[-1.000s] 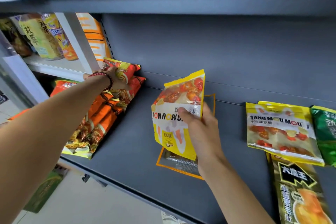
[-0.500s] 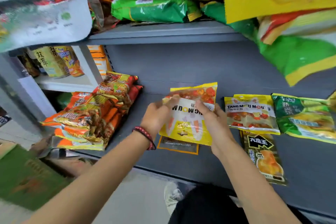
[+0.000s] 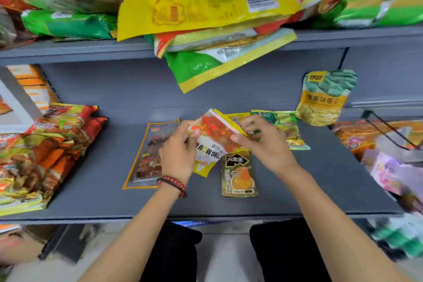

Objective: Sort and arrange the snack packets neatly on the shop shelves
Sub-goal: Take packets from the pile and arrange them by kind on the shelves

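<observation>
My left hand (image 3: 177,155) has left the orange stack (image 3: 52,144) at the left to join my right hand (image 3: 266,144), so both now pinch the gummy packet (image 3: 212,137) by its edges, tilted above the middle of the shelf (image 3: 320,178), likely being turned before I lay it down.

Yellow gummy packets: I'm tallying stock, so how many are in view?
2. One yellow-and-white plastic gummy packet is gripped by left hand and right hand; another's yellow edge shows behind the right hand, mostly hidden.
</observation>
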